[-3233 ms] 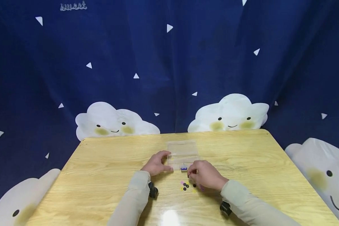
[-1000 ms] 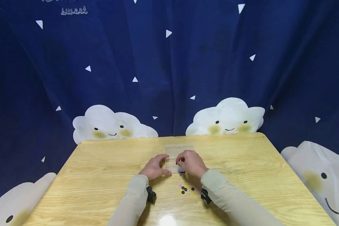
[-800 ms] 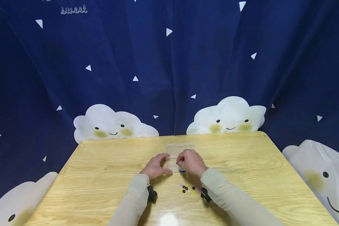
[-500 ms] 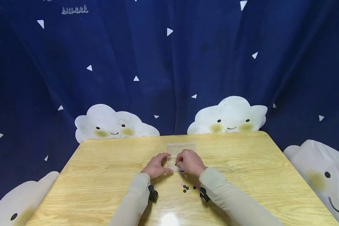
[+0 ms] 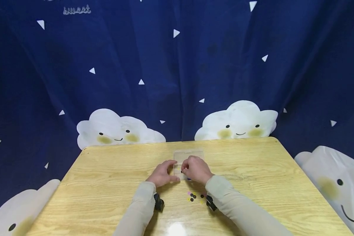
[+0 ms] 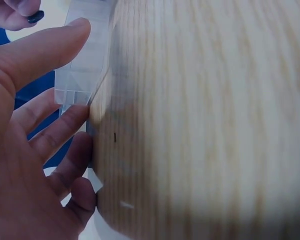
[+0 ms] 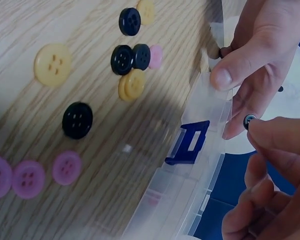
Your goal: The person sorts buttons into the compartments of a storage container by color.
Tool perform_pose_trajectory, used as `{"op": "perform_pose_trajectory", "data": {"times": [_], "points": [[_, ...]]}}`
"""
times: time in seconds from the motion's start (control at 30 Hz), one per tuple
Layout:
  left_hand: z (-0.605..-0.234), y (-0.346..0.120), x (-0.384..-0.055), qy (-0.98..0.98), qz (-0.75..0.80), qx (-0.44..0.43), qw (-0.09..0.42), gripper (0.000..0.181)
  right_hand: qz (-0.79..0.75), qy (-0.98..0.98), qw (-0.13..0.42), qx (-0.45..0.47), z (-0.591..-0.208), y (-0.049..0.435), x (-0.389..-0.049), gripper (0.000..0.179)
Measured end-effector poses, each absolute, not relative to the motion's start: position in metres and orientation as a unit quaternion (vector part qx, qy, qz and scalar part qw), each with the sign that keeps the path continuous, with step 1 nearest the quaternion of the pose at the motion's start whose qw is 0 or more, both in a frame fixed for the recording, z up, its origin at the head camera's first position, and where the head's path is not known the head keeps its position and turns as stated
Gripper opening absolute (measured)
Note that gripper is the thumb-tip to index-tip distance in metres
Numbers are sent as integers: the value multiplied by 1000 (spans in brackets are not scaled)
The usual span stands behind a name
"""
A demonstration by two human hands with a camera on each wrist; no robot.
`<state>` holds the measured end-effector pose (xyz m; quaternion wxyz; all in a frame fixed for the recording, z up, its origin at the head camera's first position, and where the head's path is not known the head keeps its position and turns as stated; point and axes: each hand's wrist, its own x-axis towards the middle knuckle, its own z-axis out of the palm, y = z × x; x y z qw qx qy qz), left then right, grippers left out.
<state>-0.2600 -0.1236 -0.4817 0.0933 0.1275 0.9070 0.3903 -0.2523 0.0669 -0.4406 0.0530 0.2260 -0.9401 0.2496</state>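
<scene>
A clear plastic box with a blue latch lies with its lid raised, back from the table's front edge. My left hand grips its left end, thumb at the near side and fingers farther round. Over the box, my right hand pinches a black button between thumb and fingertip. In front of the box lie loose buttons: black, yellow and pink. The right hand hides part of the box's inside.
The wooden table has rounded far corners. Behind it hangs a dark blue curtain with white clouds and triangles. A small black camera sits on the left wrist and another on the right.
My right hand has come from beside the loose buttons to above the box, carrying the black button. Lately it has shifted slightly left. The left hand stays at the box's left end.
</scene>
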Motion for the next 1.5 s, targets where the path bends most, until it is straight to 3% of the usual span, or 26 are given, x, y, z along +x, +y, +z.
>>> {"op": "perform_pose_trajectory", "data": {"times": [0.93,1.5], "points": [[-478,-124,-258,900,404,127,99,73,245,-941,38,229,-432,75,-244,9],[-480,-124,-259,896,415,112,110,74,199,-932,-30,300,-424,117,-212,12]]}}
